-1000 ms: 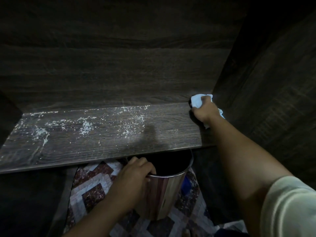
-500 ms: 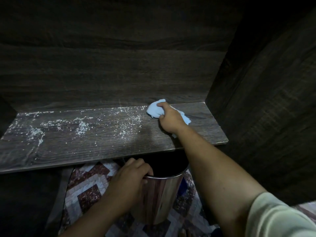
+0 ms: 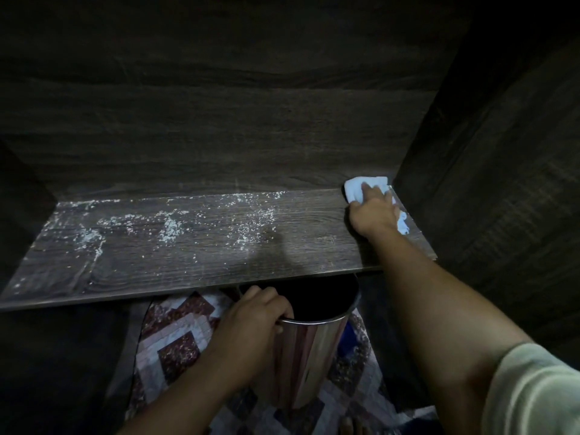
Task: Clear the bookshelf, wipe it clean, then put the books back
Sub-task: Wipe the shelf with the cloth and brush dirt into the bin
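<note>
In the back right corner of the shelf (image 3: 314, 246) the right hand (image 3: 373, 215) presses the white cloth (image 3: 356, 187) with outstretched fingers, while below its front edge the left hand (image 3: 251, 321) grips the rim of the metal bin (image 3: 310, 356).

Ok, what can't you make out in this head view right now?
Head view only.
- Inside of the metal bin: black shadow, and the front edge of the shelf board cuts across its mouth.
- Middle of the cloth: covered by the right hand.
- Fingertips of the left hand: curled over the bin rim, out of sight.
- Space under the shelf at left: too dark.
</note>
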A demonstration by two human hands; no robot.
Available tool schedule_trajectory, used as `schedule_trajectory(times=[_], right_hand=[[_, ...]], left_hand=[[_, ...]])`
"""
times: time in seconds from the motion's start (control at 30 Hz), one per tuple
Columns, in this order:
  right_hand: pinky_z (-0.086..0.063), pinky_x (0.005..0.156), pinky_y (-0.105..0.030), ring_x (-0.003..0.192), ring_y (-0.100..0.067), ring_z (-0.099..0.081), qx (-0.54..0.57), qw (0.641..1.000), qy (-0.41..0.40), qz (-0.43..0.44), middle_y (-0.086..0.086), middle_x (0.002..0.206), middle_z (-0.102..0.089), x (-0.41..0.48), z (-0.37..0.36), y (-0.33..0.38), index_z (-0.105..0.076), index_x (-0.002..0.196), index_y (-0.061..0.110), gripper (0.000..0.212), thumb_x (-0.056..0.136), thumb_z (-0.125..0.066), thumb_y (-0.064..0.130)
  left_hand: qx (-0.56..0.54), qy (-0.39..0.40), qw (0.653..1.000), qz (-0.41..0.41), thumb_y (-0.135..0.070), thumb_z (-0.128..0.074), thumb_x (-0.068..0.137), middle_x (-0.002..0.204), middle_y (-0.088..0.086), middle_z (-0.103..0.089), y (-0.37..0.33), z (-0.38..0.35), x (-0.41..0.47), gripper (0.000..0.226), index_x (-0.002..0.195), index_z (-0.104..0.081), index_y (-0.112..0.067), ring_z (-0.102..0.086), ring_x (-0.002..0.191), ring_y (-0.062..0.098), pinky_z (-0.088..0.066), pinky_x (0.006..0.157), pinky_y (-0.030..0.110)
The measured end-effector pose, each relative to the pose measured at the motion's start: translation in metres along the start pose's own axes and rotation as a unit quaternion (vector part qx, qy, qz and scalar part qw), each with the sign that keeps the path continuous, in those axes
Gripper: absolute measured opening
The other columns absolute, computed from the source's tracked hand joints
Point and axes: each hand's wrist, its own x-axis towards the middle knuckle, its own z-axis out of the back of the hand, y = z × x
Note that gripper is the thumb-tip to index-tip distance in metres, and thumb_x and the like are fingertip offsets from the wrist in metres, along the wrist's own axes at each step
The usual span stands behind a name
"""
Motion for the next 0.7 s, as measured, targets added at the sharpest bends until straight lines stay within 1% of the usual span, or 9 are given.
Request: schedule_trajectory(times=[0.13, 0.27, 0.33, 0.4, 0.5, 0.53, 0.57, 0.63, 0.7], right_hand=[[-0.006, 0.119, -0.044, 0.148, -0.028, -0.006, -0.012, 0.998, 0.033, 0.045, -0.007, 0.161, -0.014, -0.014, -0.010, 0.032, -0.019, 0.154, 0.022, 0.060, 0.097, -0.038, 0.027], [-0.009, 0.119, -0.042, 0.148, -0.027, -0.007, -0.036, 0.992, 0.057, 0.105, -0.009, 0.161, -0.013, -0.029, -0.028, 0.064, -0.016, 0.154, 0.021, 0.063, 0.097, -0.041, 0.021], [-0.017, 0.117, -0.042, 0.146, -0.027, -0.013, -0.067, 0.985, 0.065, 0.142, -0.009, 0.159, -0.017, -0.034, -0.031, 0.078, -0.017, 0.153, 0.020, 0.067, 0.094, -0.046, 0.014], [-0.026, 0.111, -0.044, 0.143, -0.027, -0.024, -0.088, 0.976, 0.107, 0.167, -0.009, 0.156, -0.024, -0.036, -0.028, 0.090, -0.024, 0.151, 0.020, 0.066, 0.091, -0.047, 0.006], [-0.035, 0.108, -0.042, 0.133, -0.032, -0.040, -0.056, 0.961, 0.174, 0.209, -0.013, 0.151, -0.035, -0.035, -0.016, 0.097, -0.031, 0.149, 0.027, 0.062, 0.092, -0.043, 0.005], [-0.036, 0.108, -0.041, 0.130, -0.034, -0.044, -0.025, 0.959, 0.165, 0.230, -0.017, 0.149, -0.038, -0.036, -0.011, 0.097, -0.033, 0.149, 0.029, 0.060, 0.094, -0.043, 0.007], [-0.037, 0.107, -0.040, 0.128, -0.035, -0.045, 0.011, 0.958, 0.137, 0.250, -0.019, 0.147, -0.040, -0.038, -0.007, 0.097, -0.035, 0.148, 0.027, 0.058, 0.095, -0.043, 0.007], [-0.037, 0.107, -0.040, 0.131, -0.033, -0.043, 0.061, 0.955, 0.044, 0.287, -0.017, 0.148, -0.041, -0.040, -0.001, 0.095, -0.037, 0.148, 0.021, 0.057, 0.094, -0.044, 0.003], [-0.033, 0.111, -0.041, 0.138, -0.029, -0.036, 0.045, 0.945, -0.049, 0.321, -0.014, 0.151, -0.038, -0.042, -0.001, 0.093, -0.035, 0.148, 0.016, 0.060, 0.093, -0.043, -0.003]], left_hand=[[0.002, 0.003, 1.000, -0.003, 0.000, -0.069, 0.066, 0.084, -0.017, -0.050, -0.002, 0.002, -0.003, 0.037, 0.085, -0.056, -0.029, -0.044, 0.082, 0.007, -0.045, 0.064, 0.028], [0.000, 0.004, 1.000, -0.002, -0.002, -0.068, 0.068, 0.085, -0.016, -0.049, -0.002, 0.004, -0.007, 0.035, 0.086, -0.055, -0.030, -0.043, 0.084, 0.008, -0.046, 0.067, 0.031], [0.003, 0.002, 1.000, 0.000, -0.003, -0.068, 0.070, 0.087, -0.016, -0.049, -0.001, 0.006, -0.008, 0.034, 0.088, -0.055, -0.029, -0.043, 0.086, 0.009, -0.045, 0.068, 0.031], [0.005, 0.003, 1.000, 0.002, -0.003, -0.068, 0.071, 0.087, -0.015, -0.049, -0.001, 0.007, -0.009, 0.032, 0.089, -0.057, -0.028, -0.043, 0.086, 0.009, -0.043, 0.069, 0.029], [0.004, 0.006, 1.000, 0.005, -0.005, -0.066, 0.072, 0.088, -0.014, -0.050, 0.000, 0.010, -0.011, 0.029, 0.088, -0.057, -0.027, -0.043, 0.087, 0.010, -0.045, 0.070, 0.031], [0.003, 0.007, 1.000, 0.006, -0.005, -0.065, 0.072, 0.088, -0.013, -0.050, 0.000, 0.011, -0.012, 0.028, 0.088, -0.057, -0.027, -0.043, 0.087, 0.010, -0.046, 0.071, 0.033], [0.003, 0.006, 1.000, 0.007, -0.006, -0.065, 0.072, 0.088, -0.013, -0.050, 0.000, 0.013, -0.013, 0.027, 0.088, -0.057, -0.026, -0.044, 0.088, 0.011, -0.047, 0.072, 0.035], [0.003, 0.004, 1.000, 0.007, -0.006, -0.065, 0.071, 0.087, -0.012, -0.050, 0.000, 0.015, -0.015, 0.028, 0.087, -0.056, -0.026, -0.044, 0.087, 0.012, -0.048, 0.072, 0.036], [-0.001, 0.001, 1.000, 0.007, -0.005, -0.066, 0.070, 0.086, -0.012, -0.050, 0.002, 0.017, -0.018, 0.028, 0.086, -0.056, -0.026, -0.045, 0.086, 0.012, -0.048, 0.071, 0.035]])
